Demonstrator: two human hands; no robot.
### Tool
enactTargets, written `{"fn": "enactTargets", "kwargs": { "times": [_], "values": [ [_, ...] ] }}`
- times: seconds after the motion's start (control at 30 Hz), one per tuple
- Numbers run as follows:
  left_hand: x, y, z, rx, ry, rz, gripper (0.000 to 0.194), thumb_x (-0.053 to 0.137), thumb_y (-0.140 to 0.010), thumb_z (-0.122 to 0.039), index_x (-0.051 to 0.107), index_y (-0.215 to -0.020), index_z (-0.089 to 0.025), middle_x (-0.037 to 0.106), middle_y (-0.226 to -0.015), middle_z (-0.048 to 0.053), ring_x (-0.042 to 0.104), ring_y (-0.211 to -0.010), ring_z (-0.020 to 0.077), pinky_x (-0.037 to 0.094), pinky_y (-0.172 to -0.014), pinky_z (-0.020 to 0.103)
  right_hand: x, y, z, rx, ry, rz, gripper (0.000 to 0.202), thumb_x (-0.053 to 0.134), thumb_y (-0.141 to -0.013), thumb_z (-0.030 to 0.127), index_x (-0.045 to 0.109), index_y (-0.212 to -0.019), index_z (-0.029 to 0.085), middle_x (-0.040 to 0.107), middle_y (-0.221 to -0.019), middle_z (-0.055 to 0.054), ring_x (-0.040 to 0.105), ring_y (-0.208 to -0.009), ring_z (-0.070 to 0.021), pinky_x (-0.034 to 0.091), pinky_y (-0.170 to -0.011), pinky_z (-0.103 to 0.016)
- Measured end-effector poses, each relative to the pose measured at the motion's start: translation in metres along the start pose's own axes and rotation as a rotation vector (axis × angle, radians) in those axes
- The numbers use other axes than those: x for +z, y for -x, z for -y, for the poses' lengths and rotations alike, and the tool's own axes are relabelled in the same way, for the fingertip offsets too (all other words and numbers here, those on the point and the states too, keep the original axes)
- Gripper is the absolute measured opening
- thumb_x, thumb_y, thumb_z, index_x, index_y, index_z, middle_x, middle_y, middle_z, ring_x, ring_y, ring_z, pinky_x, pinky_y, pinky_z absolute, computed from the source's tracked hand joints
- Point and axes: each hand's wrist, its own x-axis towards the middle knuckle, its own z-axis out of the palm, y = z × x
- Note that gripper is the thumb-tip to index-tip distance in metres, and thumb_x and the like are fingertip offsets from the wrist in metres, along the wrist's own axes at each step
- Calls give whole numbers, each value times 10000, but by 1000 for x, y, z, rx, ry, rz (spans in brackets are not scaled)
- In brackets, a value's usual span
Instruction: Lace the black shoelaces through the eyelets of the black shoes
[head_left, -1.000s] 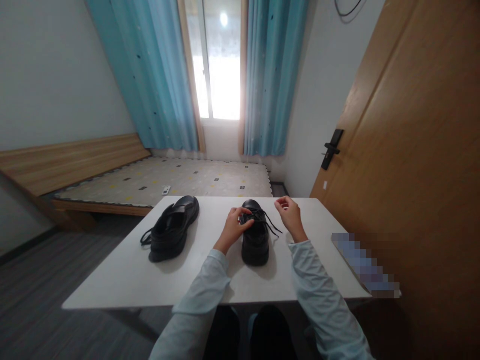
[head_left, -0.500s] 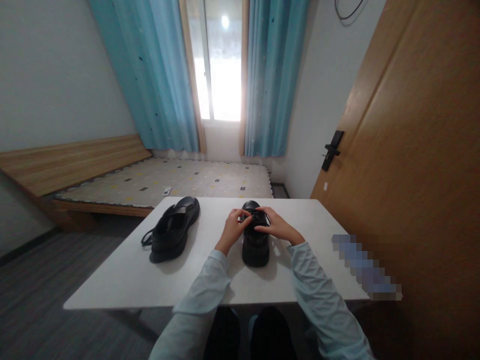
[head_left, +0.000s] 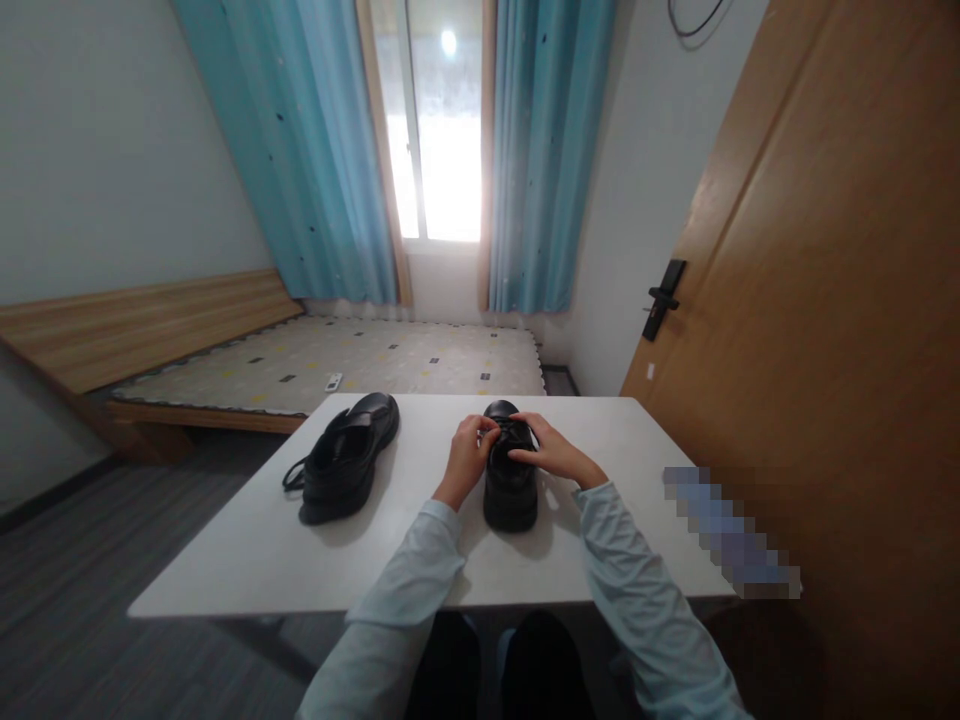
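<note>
A black lace-up shoe (head_left: 511, 505) stands on the white table (head_left: 247, 560) in front of me, its heel toward me and its toe toward the window. My left hand (head_left: 471, 452) is at the left side of its laces, thumb and fingertips pinched together on something I cannot make out. My right hand (head_left: 551, 450) rests over the right side of the laces and opening, thumb and fingers apart around the shoe's upper. A second black shoe (head_left: 341, 470) lies to the left, angled, its lace looped out past its left side.
A blurred-out bluish item (head_left: 731, 530) lies along the table's right edge. Beyond the table is a bed (head_left: 375, 355) with a small white object (head_left: 334, 382) on it. A wooden door (head_left: 825, 300) stands at the right.
My left hand has shifted very slightly at the laces, its fingertips moving a little left. My right hand and both shoes look nearly the same.
</note>
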Motion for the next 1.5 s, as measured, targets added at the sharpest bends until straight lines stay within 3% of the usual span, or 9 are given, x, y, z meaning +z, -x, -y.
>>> {"fn": "enactTargets", "kwargs": {
  "times": [0.47,0.63,0.83,1.07,1.27,1.5],
  "values": [
    [0,2,-3,-56,-47,22,67,497,-840,-213,554,-821,-183,630,-830,31,584,-794,162,460,-737,301,0,0,-1,1,-27,-10,592,690,-725,308,464,-1261,197,474,-1265,-115,446,-1222,-251,323,-1069,-438],
    [-4,1,-7,-33,33,62,115,513,-827,-228,594,-892,-178,663,-877,33,597,-785,150,455,-721,277,0,0,-1,17,-23,1,608,686,-723,297,450,-1267,164,464,-1278,-135,436,-1230,-252,315,-1074,-430],
    [-8,0,-9,-59,181,92,158,549,-808,-293,609,-886,-169,667,-862,39,613,-789,152,465,-692,265,1,0,-2,6,-26,2,597,685,-726,297,447,-1265,201,464,-1274,-112,438,-1228,-246,321,-1071,-441],
    [-11,-1,-4,-120,189,41,279,650,-731,-353,665,-947,-177,642,-830,32,571,-699,130,464,-655,256,1,0,-4,1,-21,-6,600,685,-720,298,451,-1261,190,472,-1260,-121,449,-1215,-252,328,-1064,-442],
    [-13,0,-3,-128,34,44,223,665,-709,-393,729,-808,-205,644,-863,53,562,-732,152,455,-672,279,2,0,-4,-3,-33,-16,600,688,-714,299,456,-1261,211,472,-1269,-111,448,-1221,-253,321,-1064,-448],
    [-10,-2,-1,-147,134,88,199,618,-741,-359,661,-766,-166,667,-820,44,586,-721,150,470,-654,269,3,0,-7,2,-22,-20,608,691,-711,316,458,-1260,202,477,-1267,-119,449,-1219,-257,319,-1065,-451]
  ]
}}
